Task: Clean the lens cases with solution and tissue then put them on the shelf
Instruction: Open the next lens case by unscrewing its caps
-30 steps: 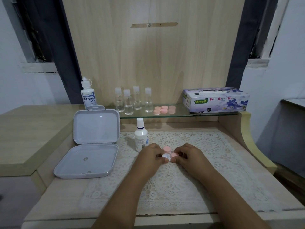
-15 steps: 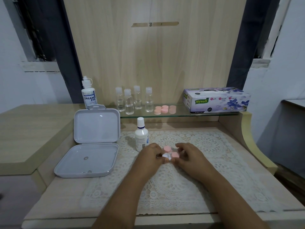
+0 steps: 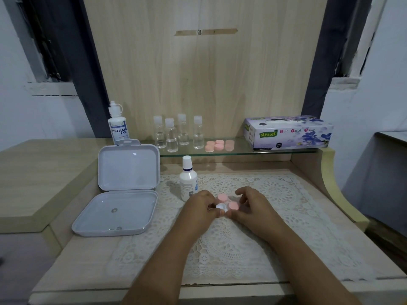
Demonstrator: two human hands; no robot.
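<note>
A lens case with a white base and pink caps sits on the lace mat between my hands. One pink cap lies just behind it, another pink cap is by my right fingers. My left hand pinches the white part from the left. My right hand holds the case from the right with thumb and curled fingers. A small white solution bottle stands just left of my left hand. More pink lens cases lie on the glass shelf.
An open grey plastic box lies at the left. On the shelf stand a Dream Eye bottle, several small clear bottles and a tissue box. A raised wooden side panel bounds the right.
My right hand has lifted its fingers slightly and shifted, showing more of the pink cap. My left hand keeps its pinch in the same place.
</note>
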